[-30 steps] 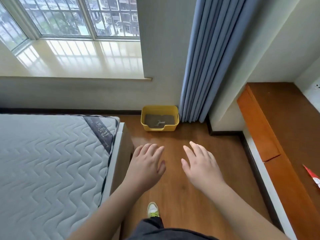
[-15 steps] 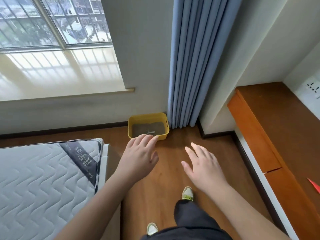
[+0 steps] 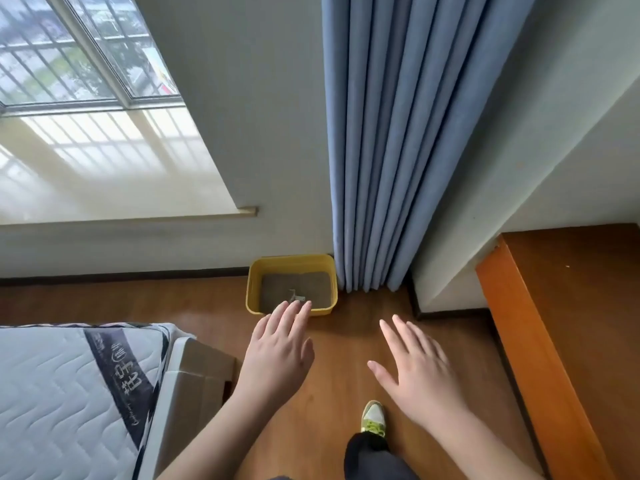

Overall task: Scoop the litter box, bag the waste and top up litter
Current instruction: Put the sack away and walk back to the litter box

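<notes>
Bedroom corner, brown wood-plank floor (image 3: 346, 375), grey wall, big barred window (image 3: 79, 64) upper left over a pale sill. Long blue pleated curtain (image 3: 398, 133) hangs to the floor in the corner. Quilted white mattress with dark label band (image 3: 69, 393) lower left, a brown cardboard box (image 3: 201, 382) just beside its edge. Orange-brown wooden cabinet (image 3: 571, 323) along the right wall.

Task thing: yellow rectangular plastic litter box (image 3: 254, 289) sits on the floor against the wall, touching the curtain hem on its right side. Grey litter fills it; a small pale scoop-like item (image 3: 297, 296) lies on the litter near the front, too small to identify for sure. No waste bag or spare litter sack in view.

Step in hand, as judged: approach, nothing scooped yet. One foot in a green-white sneaker (image 3: 374, 415) steps forward. To do this well: walk right up, crouch square to the box front, keep clear of the curtain, take the scoop by its handle before touching any litter, and have a bag ready beforehand.

Grip: left hand (image 3: 277, 355) held out palm down, fingers straight and close together, released, holding nothing; its fingertips overlap the box's front rim in view only, hand is in the air, well short of it. Right hand (image 3: 419, 372) palm down, fingers spread wide, released, empty, over bare floor.
</notes>
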Demonstrator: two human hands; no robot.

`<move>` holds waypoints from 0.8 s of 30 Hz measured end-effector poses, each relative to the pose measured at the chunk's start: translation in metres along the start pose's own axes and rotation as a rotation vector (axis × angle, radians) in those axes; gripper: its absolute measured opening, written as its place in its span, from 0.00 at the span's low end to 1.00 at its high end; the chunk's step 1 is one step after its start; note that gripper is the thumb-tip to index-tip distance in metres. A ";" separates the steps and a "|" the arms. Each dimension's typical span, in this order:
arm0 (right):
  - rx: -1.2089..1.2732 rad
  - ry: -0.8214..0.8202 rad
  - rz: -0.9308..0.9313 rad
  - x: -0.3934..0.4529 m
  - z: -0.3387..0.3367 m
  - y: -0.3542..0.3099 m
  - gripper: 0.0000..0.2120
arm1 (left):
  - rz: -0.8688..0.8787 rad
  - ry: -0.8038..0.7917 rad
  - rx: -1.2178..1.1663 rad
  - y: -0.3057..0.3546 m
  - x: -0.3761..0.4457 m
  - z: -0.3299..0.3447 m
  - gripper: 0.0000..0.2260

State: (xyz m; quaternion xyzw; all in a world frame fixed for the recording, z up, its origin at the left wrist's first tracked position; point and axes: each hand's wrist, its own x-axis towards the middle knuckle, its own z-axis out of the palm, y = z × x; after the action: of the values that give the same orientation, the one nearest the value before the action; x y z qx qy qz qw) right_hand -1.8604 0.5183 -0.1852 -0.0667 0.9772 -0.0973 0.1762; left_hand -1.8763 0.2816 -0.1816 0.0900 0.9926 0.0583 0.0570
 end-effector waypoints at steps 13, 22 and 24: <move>-0.007 -0.035 0.122 0.107 0.096 0.015 0.33 | 0.041 -0.057 -0.010 -0.039 0.085 0.117 0.26; 0.044 -0.049 0.178 0.110 0.130 -0.019 0.36 | 0.078 -0.123 -0.028 -0.071 0.072 0.163 0.26; 0.043 -0.050 0.192 0.110 0.133 -0.022 0.35 | 0.069 -0.148 -0.046 -0.073 0.068 0.169 0.26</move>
State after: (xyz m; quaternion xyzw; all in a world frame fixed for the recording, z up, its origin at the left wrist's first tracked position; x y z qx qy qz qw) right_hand -1.9129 0.4569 -0.3387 0.0286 0.9721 -0.0994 0.2107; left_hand -1.9341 0.2406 -0.3643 0.1267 0.9804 0.0763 0.1303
